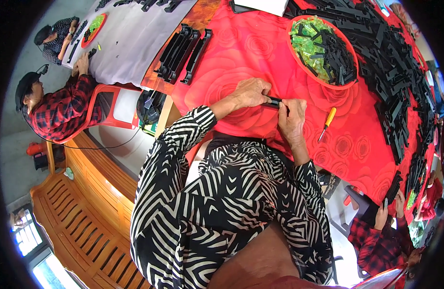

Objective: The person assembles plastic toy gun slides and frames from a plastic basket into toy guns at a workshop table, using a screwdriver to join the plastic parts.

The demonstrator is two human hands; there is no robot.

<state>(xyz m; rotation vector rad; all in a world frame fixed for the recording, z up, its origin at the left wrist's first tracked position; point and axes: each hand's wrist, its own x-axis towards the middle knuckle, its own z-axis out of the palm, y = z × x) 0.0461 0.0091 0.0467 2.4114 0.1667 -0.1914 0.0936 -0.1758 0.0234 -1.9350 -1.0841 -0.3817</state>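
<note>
Black piece (274, 101) in both hands (253, 92) (293, 118)

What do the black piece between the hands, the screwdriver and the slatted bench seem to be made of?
The black piece: probably hard plastic, smooth with slight sheen, but largely covered. The screwdriver: handle likely yellow plastic, evenly coloured; thin greyish shaft suggests metal. The slatted bench: apparently varnished wood, orange-brown with glossy highlights.
</note>
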